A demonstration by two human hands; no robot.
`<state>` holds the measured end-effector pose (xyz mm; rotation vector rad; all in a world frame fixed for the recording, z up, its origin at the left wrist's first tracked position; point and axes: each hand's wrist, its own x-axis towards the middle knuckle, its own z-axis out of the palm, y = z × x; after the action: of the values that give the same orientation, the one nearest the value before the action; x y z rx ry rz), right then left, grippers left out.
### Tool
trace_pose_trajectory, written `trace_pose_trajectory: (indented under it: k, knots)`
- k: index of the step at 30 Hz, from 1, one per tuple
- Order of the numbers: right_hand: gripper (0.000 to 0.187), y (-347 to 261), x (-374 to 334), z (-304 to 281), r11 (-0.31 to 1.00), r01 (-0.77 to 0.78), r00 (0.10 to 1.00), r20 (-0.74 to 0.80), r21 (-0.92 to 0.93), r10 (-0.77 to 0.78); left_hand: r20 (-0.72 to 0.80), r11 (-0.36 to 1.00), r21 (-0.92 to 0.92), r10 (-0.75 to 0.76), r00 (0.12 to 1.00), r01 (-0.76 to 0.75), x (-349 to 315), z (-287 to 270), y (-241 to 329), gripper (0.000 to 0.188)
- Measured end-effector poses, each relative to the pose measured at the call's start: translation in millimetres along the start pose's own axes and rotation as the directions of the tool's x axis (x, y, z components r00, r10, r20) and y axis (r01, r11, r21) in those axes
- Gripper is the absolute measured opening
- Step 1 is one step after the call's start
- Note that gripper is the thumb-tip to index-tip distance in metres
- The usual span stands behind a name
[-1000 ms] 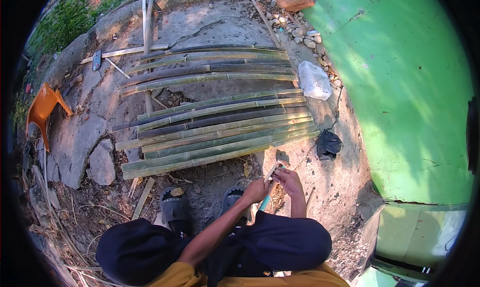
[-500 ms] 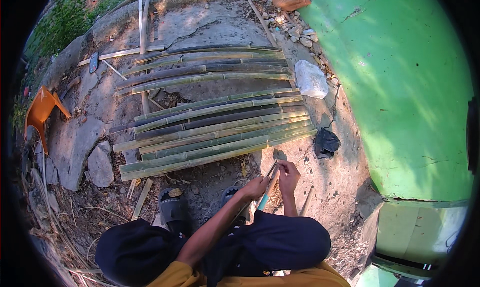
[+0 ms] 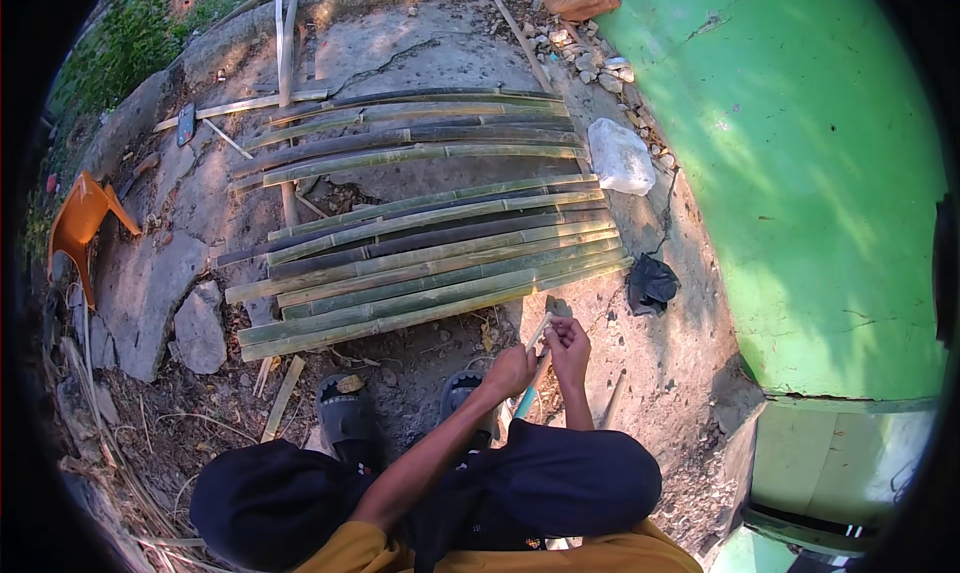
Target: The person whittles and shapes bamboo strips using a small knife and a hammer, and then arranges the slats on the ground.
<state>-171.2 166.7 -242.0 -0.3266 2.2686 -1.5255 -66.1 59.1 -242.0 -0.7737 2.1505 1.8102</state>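
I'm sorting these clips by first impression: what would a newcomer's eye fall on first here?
Probably the split bamboo slats, lying in rows across the middle, and the bright green painted surface filling the right side. Next, the orange plastic chair at the left edge, and the left hand holding a pale strip below the slats, the right hand beside it.

The ground (image 3: 430, 65) is cracked grey concrete, broken into slabs (image 3: 155, 293) and loose dirt toward its near left corner. A green wall (image 3: 830, 203) runs along its right edge, dappled with sunlight and shade. Small stones (image 3: 590, 63) line that edge's far end. An orange chair (image 3: 82, 218) sits at the left edge; leafy plants (image 3: 125, 58) grow beyond the far left corner.
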Motion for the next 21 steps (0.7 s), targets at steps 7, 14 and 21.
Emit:
trace_pose_trajectory:
  k: [7,14,21]
  knots:
    - [0.030,-3.0,1.5,-4.6,0.999,-0.040,0.997,0.060,0.000,0.040,0.032,0.999,-0.001,0.037,0.999,-0.037,-1.2,-0.4,-7.3,0.048]
    - [0.028,22.9,8.6,-7.1,0.986,0.007,0.999,0.049,-0.164,0.001,0.088,1.000,-0.004,0.025,0.996,-0.025,5.9,7.2,-22.8,0.050]
    - [0.027,7.4,5.5,-20.3,0.970,0.113,0.993,0.056,-0.215,-0.103,0.081,0.997,-0.019,0.069,0.994,-0.068,9.7,22.0,-22.8,0.051]
